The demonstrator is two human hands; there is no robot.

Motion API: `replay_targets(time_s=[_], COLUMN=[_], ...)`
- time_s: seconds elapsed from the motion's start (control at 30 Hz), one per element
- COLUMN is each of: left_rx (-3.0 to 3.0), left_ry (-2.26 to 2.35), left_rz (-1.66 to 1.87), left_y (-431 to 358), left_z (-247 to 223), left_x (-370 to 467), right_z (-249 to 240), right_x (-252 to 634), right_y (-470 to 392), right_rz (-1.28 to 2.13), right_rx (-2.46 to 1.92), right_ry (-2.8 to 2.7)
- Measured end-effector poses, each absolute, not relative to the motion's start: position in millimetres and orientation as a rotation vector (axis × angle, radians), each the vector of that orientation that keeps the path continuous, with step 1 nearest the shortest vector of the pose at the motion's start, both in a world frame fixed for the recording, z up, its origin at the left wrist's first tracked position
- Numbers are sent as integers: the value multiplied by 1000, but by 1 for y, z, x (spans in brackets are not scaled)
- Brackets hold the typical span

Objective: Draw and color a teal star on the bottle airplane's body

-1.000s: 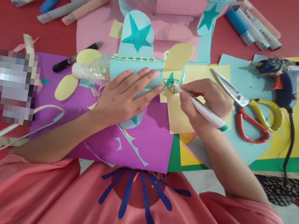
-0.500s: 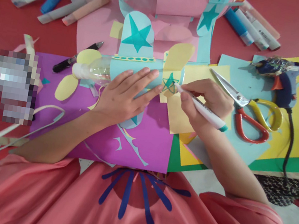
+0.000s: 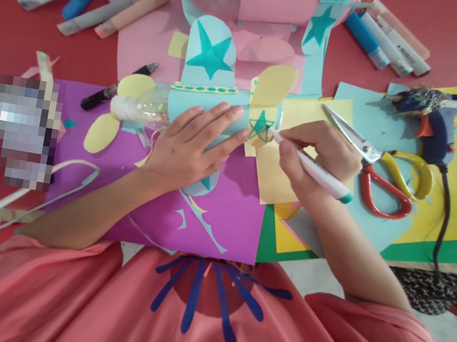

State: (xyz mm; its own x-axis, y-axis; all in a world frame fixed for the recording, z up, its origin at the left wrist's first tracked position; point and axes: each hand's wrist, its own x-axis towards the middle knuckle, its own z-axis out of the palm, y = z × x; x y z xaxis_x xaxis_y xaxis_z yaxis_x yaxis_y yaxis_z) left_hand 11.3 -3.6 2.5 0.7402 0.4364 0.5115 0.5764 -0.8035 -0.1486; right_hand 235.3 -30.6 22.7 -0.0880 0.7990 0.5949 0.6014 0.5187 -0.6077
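On the purple sheet (image 3: 229,218) at the middle of the worktop (image 3: 5,40) lies a bottle plane (image 3: 203,109), a clear bottle wrapped in pale blue paper with a starred wing and yellow paper blades, its length running left to right. The left hand (image 3: 189,144) lies flat on its body, fingers spread and nearly straight, pressing it down rather than gripping it. The right hand (image 3: 316,159) is closed around a white marker (image 3: 312,169) in a writing grip, the tip touching the right edge of a small teal star (image 3: 260,128) drawn on the tail end. The step in hand looks like inking that star, and doing it well seems to call for a steady hold: the rounded body could roll, so the flat left palm should keep firm downward pressure just beside the star without covering it. Short light strokes, with the right wrist rested on the yellow paper (image 3: 273,178), would likely keep the lines crisp on the curved, thin paper; heavy pressure could dent or tear it, and a trailing finger might smear wet ink. Scissors (image 3: 381,164) and a glue gun (image 3: 432,120) lie to the right, well apart from the work, and other markers (image 3: 390,43) lie at the far edge.
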Motion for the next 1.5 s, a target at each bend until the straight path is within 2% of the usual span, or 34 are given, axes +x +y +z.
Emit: replay_targets(time_s=[0.43,0.57,0.77,1.07,1.3,1.5], left_rx=[-3027,-2956,-2948,-2674,-2953,-3104], left_ry=[-1049,-961,-991,-855,-1021,-1128], left_rz=[-556,-626,-540,-721,-608,-657], left_y=[-5,-6,-5,-4,-1,0], left_z=[2,2,2,6,2,1], left_x=[7,7,7,11,7,7], right_z=[26,24,23,19,15,17], right_x=[234,233,232,231,230,230], right_y=[-31,-32,-31,-29,-29,-29], right_rz=[349,361,323,334,385,388], right_rx=[-1088,-1119,-1067,-1117,-1145,-1171], right_ry=[-1831,-1814,-1807,-1721,-1750,-1779])
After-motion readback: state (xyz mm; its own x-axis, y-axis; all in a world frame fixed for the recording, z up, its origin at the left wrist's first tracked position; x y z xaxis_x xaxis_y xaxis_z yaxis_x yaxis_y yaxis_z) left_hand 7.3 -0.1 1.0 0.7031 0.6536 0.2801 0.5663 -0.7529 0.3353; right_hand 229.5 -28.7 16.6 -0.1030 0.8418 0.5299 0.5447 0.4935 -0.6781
